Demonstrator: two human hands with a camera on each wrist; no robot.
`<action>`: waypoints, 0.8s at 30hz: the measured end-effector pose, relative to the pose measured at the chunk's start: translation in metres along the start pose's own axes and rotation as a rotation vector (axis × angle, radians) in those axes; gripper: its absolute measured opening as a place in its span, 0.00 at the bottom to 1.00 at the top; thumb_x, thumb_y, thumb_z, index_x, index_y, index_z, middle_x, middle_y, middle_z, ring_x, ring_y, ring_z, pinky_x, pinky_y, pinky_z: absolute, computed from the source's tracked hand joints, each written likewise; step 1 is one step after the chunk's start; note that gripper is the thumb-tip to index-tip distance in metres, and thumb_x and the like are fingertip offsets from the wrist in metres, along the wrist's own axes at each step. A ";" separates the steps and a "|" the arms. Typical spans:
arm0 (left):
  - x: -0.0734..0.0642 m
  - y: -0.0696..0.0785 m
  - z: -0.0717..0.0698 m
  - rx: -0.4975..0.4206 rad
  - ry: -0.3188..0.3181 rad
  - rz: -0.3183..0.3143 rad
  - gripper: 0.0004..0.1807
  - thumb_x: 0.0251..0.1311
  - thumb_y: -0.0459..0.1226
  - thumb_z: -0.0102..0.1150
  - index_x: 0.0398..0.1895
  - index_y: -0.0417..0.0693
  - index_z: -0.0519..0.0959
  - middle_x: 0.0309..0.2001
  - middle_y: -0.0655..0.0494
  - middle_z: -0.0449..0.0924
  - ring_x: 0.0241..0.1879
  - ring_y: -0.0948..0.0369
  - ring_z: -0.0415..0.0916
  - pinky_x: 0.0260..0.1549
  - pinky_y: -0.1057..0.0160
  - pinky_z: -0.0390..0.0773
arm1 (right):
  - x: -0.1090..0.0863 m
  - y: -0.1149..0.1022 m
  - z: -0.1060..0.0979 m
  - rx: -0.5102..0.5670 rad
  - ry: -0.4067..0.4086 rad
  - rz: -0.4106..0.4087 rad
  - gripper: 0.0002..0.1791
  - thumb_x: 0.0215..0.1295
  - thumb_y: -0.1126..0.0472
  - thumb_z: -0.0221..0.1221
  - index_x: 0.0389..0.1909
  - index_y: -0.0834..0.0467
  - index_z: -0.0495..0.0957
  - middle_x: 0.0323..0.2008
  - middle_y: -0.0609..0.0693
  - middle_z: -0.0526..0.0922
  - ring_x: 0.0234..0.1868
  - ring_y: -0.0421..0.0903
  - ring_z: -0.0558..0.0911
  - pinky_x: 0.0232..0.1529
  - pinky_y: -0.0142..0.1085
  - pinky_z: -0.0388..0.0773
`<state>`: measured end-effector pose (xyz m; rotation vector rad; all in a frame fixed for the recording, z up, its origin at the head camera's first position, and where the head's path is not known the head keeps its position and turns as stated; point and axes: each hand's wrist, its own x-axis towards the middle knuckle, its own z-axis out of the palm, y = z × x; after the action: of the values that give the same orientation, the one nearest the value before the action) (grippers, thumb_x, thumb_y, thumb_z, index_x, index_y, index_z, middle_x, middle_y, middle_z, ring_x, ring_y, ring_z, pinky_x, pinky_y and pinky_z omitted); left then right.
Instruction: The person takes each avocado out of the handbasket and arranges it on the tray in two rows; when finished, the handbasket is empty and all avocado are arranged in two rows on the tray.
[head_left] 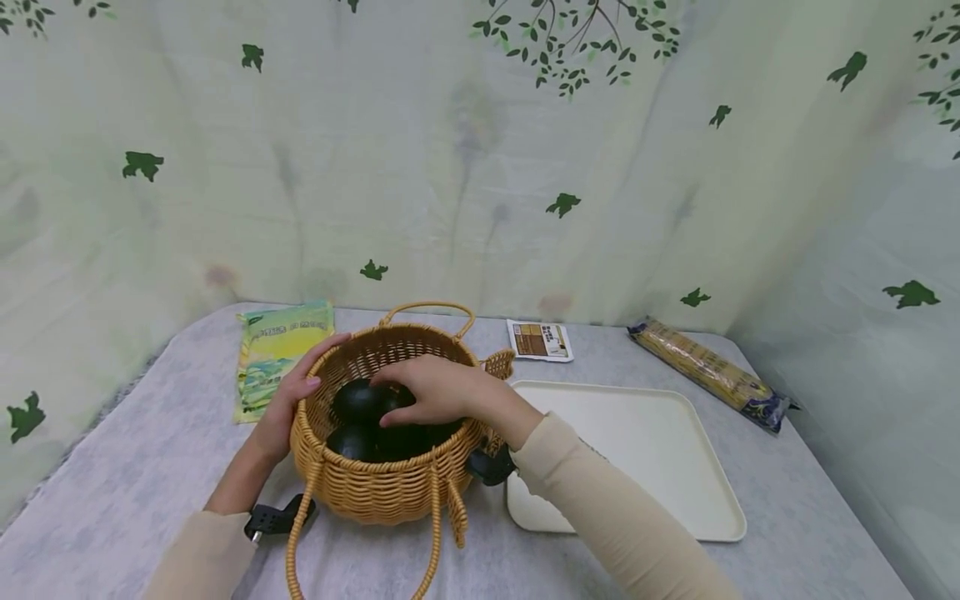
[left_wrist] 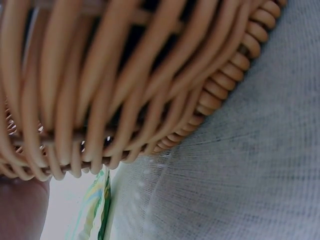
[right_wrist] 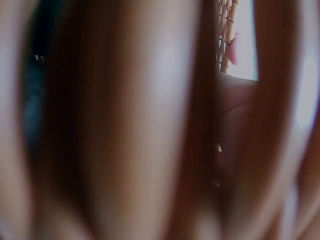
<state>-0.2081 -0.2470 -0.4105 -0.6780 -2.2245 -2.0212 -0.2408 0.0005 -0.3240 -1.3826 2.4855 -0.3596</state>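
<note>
left hand (head_left: 287,404) grips 1 basket (head_left: 367,492) | right hand (head_left: 435,387) pinches 1 of 3+ dark balls (head_left: 356,402)

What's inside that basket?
Inside the basket are several dark, shiny, round things. The right grip is over them, covering part of the pile. The basket's bottom, and anything beneath them, can't be seen, because they're in the way.

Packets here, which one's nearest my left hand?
The green-and-yellow packet, beyond the left hand; the small packet and long packet lie right of the basket.
</note>
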 end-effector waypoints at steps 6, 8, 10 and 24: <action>0.000 0.001 0.001 -0.004 -0.003 -0.002 0.33 0.73 0.44 0.32 0.81 0.54 0.58 0.75 0.60 0.60 0.71 0.53 0.58 0.58 0.69 0.72 | 0.000 -0.001 0.001 -0.024 -0.027 0.018 0.31 0.70 0.48 0.65 0.70 0.53 0.74 0.67 0.47 0.79 0.67 0.43 0.77 0.68 0.36 0.70; 0.000 0.002 0.001 -0.006 -0.002 -0.004 0.33 0.73 0.44 0.31 0.81 0.53 0.58 0.75 0.59 0.60 0.71 0.53 0.59 0.58 0.68 0.72 | 0.000 -0.002 0.002 -0.040 -0.034 0.023 0.30 0.69 0.48 0.66 0.69 0.53 0.75 0.66 0.47 0.79 0.66 0.43 0.78 0.67 0.35 0.71; 0.000 0.002 0.001 -0.009 -0.002 -0.006 0.33 0.73 0.44 0.31 0.81 0.54 0.58 0.75 0.59 0.60 0.71 0.53 0.59 0.58 0.68 0.72 | 0.001 -0.002 0.003 -0.058 -0.044 0.028 0.30 0.68 0.49 0.67 0.68 0.52 0.76 0.65 0.47 0.80 0.65 0.43 0.78 0.66 0.35 0.72; -0.001 0.000 0.001 -0.017 -0.010 0.010 0.33 0.74 0.43 0.31 0.81 0.54 0.58 0.74 0.59 0.60 0.70 0.52 0.60 0.58 0.68 0.72 | 0.001 -0.001 0.004 -0.029 0.022 -0.013 0.25 0.64 0.47 0.71 0.61 0.49 0.84 0.58 0.42 0.85 0.58 0.38 0.81 0.60 0.31 0.75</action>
<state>-0.2073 -0.2465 -0.4110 -0.7005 -2.2071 -2.0388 -0.2391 -0.0006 -0.3275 -1.4138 2.5098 -0.3449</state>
